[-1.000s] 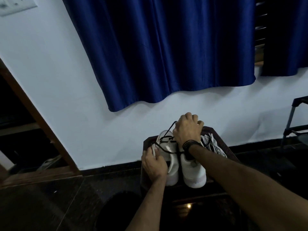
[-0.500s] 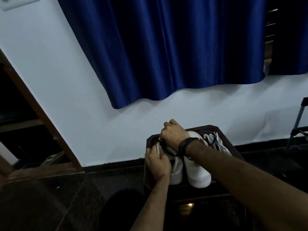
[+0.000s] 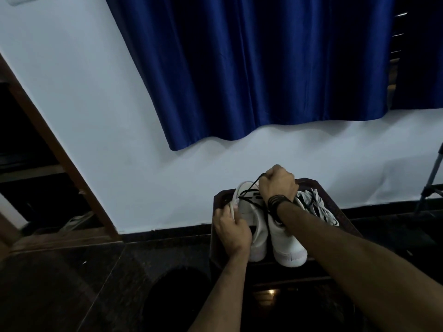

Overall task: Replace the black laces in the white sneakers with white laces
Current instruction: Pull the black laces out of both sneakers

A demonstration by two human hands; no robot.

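Note:
Two white sneakers stand side by side on a small dark stool (image 3: pixel 345 212), toes toward me. My left hand (image 3: pixel 231 230) grips the side of the left sneaker (image 3: pixel 255 219) and steadies it. My right hand (image 3: pixel 278 184) is a fist raised above that shoe's opening, shut on a black lace (image 3: pixel 250 188) that runs taut from the eyelets up to it. The right sneaker (image 3: pixel 286 245) lies partly under my right wrist. A bundle of white laces (image 3: pixel 316 207) lies on the stool to the right of the shoes.
A white wall with a blue curtain (image 3: pixel 251 68) rises right behind the stool. A wooden door frame (image 3: pixel 60 152) slants at the left. A metal stand leg (image 3: pixel 431 185) shows at the right edge. The floor is dark and glossy.
My right hand has risen from the left sneaker's tongue and moved right, pulling the black lace up and taut. My left hand stays on the shoe's side.

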